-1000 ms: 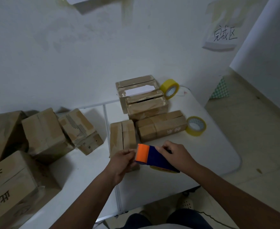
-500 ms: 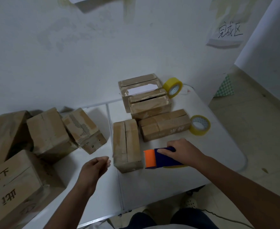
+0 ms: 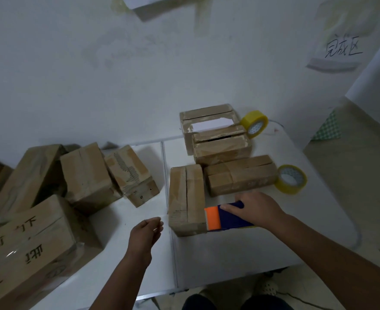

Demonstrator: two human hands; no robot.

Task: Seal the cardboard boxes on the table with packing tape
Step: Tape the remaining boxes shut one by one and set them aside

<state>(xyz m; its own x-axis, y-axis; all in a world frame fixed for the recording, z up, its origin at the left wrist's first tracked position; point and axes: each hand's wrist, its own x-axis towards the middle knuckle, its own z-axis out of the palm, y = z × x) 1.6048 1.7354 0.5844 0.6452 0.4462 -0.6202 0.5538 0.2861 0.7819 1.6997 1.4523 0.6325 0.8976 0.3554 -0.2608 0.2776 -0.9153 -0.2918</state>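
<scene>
The right hand (image 3: 257, 209) grips a blue-and-orange tape dispenser (image 3: 226, 217) just beside the nearest cardboard box (image 3: 186, 198), near the worktop's (image 3: 229, 253) front edge. The left hand (image 3: 145, 233) hovers loosely curled, holding nothing, over bare worktop. Two yellow tape rolls (image 3: 291, 179) sit toward the right edge.

Since 1 second ago the left hand (image 3: 147, 233) has let go of the tape dispenser (image 3: 226, 217) and drawn away left of the nearest box (image 3: 186, 199); the right hand (image 3: 257, 209) has set the dispenser down against that box's right side.
</scene>
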